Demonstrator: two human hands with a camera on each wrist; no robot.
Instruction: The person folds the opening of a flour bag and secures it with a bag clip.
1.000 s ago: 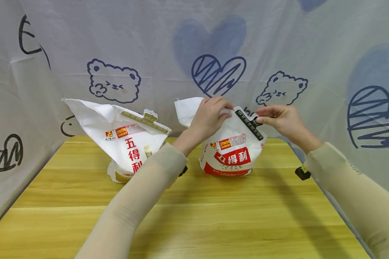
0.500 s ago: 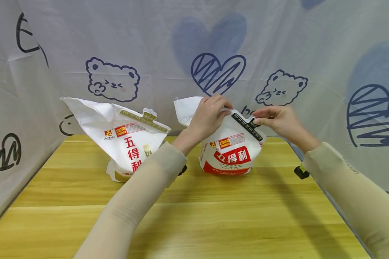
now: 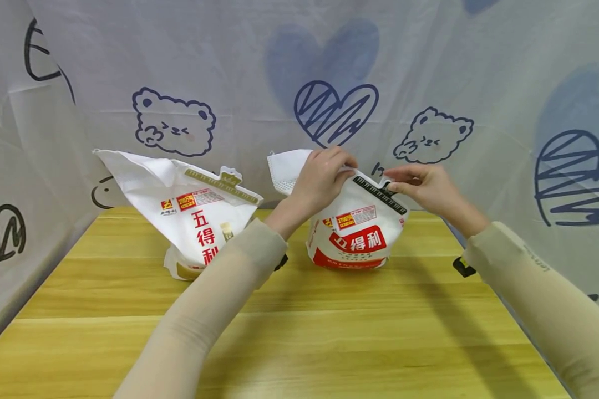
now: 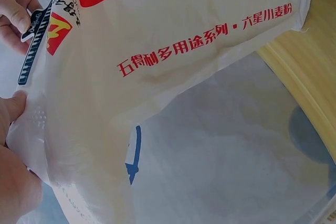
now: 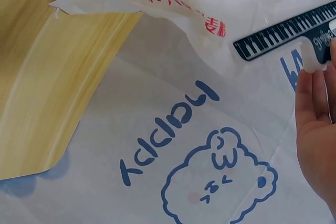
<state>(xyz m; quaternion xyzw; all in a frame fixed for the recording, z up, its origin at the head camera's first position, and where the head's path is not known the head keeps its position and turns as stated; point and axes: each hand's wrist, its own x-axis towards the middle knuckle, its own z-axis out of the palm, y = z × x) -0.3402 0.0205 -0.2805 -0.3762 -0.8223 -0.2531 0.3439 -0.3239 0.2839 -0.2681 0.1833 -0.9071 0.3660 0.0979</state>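
A white flour bag [image 3: 354, 244] with red print stands on the table right of centre, its top folded over. My left hand [image 3: 324, 174] grips the bag's folded top edge, thumb in front. Pinched between my right thumb and fingers is the handle of a black piano-patterned bag clip [image 3: 379, 195], which lies slanted along the bag's upper right edge. Seen up close in the right wrist view, the clip [image 5: 283, 34] has white key marks, and my right hand [image 5: 320, 124] holds its handle from below. The left wrist view shows the clip [image 4: 35, 51] along the bag's edge, beyond my left hand [image 4: 16, 171].
A second white flour bag [image 3: 189, 216] stands to the left, its top held by a gold bag clip [image 3: 223, 185] and one corner sticking up. Both bags rest on a wooden table [image 3: 329, 332]. A printed cloth [image 3: 249, 66] hangs behind and at the sides.
The black clip has shifted slightly left on the bag's edge and lies at a flatter slant, my right hand moving with it. My left hand keeps its grip on the bag.
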